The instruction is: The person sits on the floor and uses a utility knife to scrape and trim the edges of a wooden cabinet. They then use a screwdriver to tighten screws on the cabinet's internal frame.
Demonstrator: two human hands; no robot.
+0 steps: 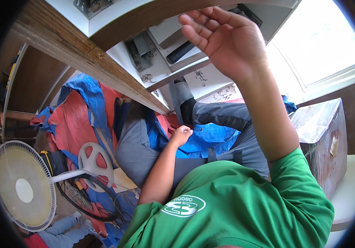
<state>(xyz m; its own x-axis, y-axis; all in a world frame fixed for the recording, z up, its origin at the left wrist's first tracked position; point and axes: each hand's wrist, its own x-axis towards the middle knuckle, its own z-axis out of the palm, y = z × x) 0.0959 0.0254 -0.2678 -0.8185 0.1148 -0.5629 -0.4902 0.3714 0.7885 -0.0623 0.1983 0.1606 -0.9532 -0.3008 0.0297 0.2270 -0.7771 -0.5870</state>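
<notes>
My right hand [237, 47] is raised, palm showing, with its fingers apart and slightly bent. Its fingertips are at the curved wooden edge [144, 18] of a white cabinet; whether they touch it I cannot tell. Lower down, my left hand [181, 135] is closed above my lap, over a blue tarp [214, 134]. Anything inside its curled fingers is hidden. Beyond the right hand, a black bar-shaped piece [180, 52] lies in the cabinet, near grey metal parts [141, 49] and curly shavings [147, 77].
A long wooden board edge [103, 62] slants across the left. A standing fan [24, 190] with a round base [96, 165] lies at lower left, by another person's legs [63, 229]. A plastic-wrapped box [324, 140] stands at right, below a bright window [322, 37]. Red and blue tarps cover the floor.
</notes>
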